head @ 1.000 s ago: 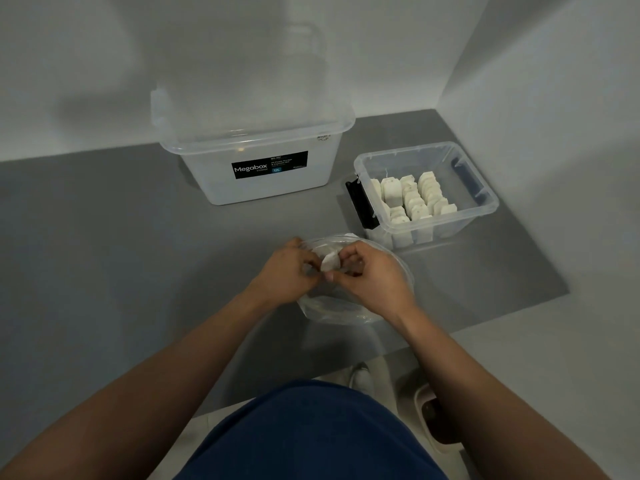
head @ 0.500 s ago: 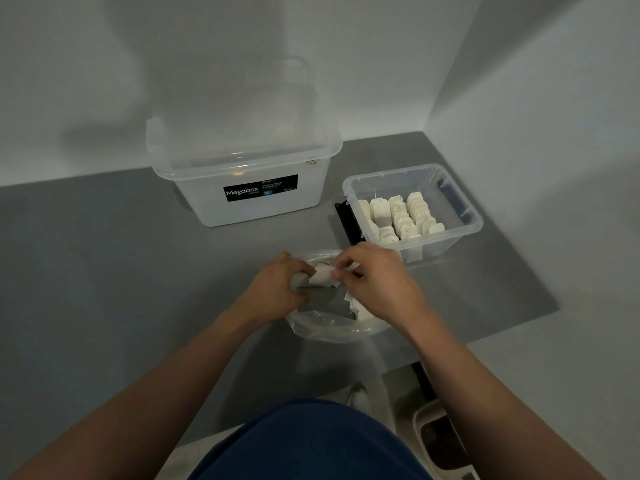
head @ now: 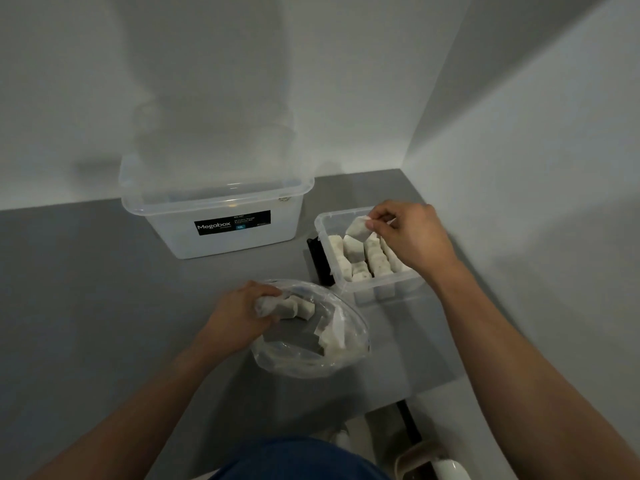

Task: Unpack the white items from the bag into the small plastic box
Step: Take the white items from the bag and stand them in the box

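- Right hand [head: 405,233]: half a second ago it met the left at the bag; now over the box, thumb and fingers pinching one item [head: 358,227] just above the stored rows [head: 363,258]. Not yet set down.
- Left hand [head: 239,315]: unmoved at the bag mouth, fingers curled round a second item [head: 265,305]. Hands now well apart.
- Bag [head: 311,355]: clear, slumped open on the table [head: 86,306], just in front of the box. Several white pieces remain inside, along the far and right sides.
- Box [head: 381,289]: small, clear, rows filling much of it; free room seems to lie at the far end, under the held item.
- Meaning: one more transfer nearly complete; unpacking judged well along, not finished.
- Edges: a black piece [head: 317,261] just beside the box's left wall; big box [head: 214,216] behind-left, apart from both; wall [head: 519,202] close on the right, which limits the right arm's swing outward; the table's front edge lies near the bag.
- Open room: bare grey table to the left of the bag.
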